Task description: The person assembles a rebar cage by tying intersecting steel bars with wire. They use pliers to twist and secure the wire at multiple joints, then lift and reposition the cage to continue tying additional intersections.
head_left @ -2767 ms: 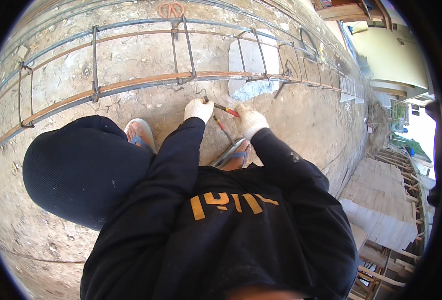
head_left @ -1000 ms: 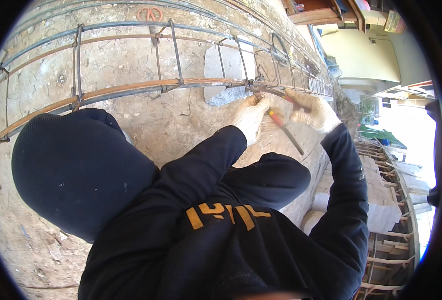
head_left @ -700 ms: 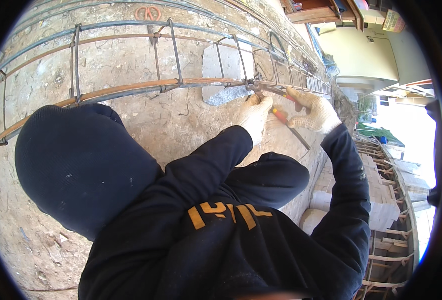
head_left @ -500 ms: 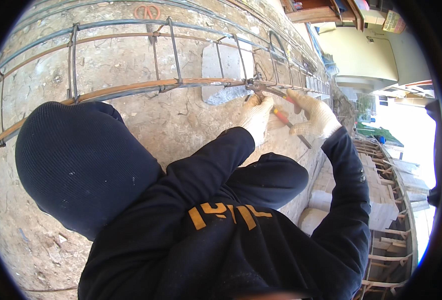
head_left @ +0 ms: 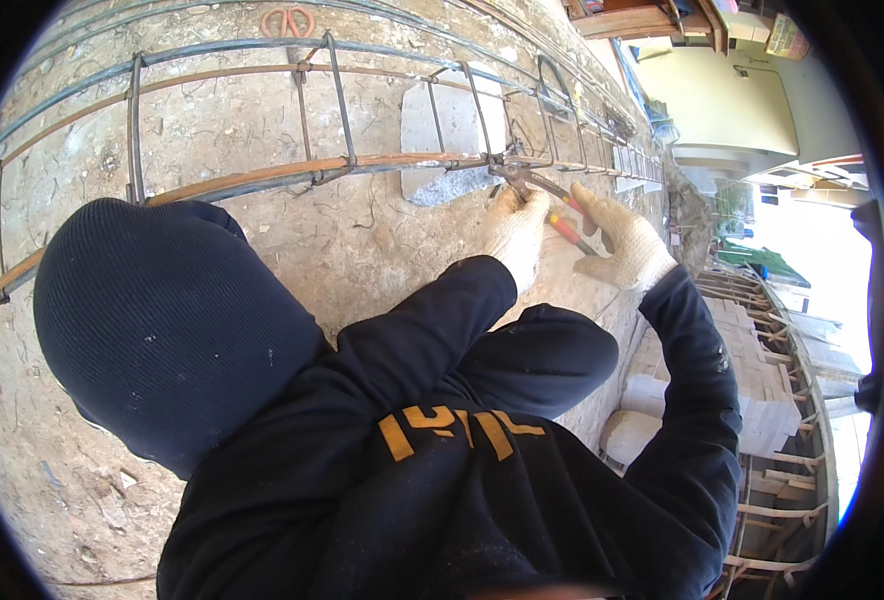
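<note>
A long cage of steel rebar (head_left: 247, 183) with square stirrups runs across in front of me. Rusty pincers (head_left: 534, 180) with red and yellow grips have their head against the near bars, where a stirrup crosses. My right hand (head_left: 627, 245), in a cream knit glove, is around the pincers' spread handles, its thumb beside the lower one. Gloved alike, my left hand (head_left: 515, 232) is closed just below the pincers' head. What its fingertips pinch is too small and hidden to make out.
A pale concrete block (head_left: 452, 125) lies beneath the cage. Beyond it are more long bars and an orange ring-shaped object (head_left: 288, 22). Stacked pale blocks (head_left: 752, 375) stand at the right. A person in a dark hood (head_left: 167, 330) fills the lower left.
My right hand has shifted slightly left, and the pincers' handles look a little closer together. My left hand stays by the pincers' head. The view has tilted slightly.
</note>
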Demonstrator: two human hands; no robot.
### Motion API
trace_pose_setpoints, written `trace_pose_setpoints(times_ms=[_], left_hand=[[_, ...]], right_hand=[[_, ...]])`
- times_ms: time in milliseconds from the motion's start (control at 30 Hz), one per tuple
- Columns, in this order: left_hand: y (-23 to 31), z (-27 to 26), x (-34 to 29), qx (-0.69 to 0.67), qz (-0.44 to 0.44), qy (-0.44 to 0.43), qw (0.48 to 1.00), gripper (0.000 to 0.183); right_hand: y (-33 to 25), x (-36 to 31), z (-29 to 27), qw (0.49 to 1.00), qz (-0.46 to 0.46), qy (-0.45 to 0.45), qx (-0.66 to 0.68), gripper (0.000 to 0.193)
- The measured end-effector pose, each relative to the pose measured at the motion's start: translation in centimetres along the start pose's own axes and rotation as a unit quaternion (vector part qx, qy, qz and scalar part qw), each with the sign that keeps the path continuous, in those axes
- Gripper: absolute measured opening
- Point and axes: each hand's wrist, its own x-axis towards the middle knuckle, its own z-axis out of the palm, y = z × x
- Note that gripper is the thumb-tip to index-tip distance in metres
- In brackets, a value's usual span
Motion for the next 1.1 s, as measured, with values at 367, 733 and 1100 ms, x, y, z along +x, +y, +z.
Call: trace_pose_setpoints(times_ms=[367,733,1100], left_hand=[[0.1,0.2,0.1,0.067,0.056,0.008,0.996,0.022],[-2.4,-7.7,4.5,0.230,0.072,0.182,0.953,0.049],[0.6,0.3,2.8,-0.226,-0.086,-0.130,0.962,0.028]], right_hand=[[-1.7,0.2,3.9,0.976,0.078,0.124,-0.163,0.025],[-1.5,-0.1,2.1,0.848,0.205,-0.223,0.436,0.024],[-2.5,0.1,-1.4,0.903,0.207,-0.188,0.326,0.036]])
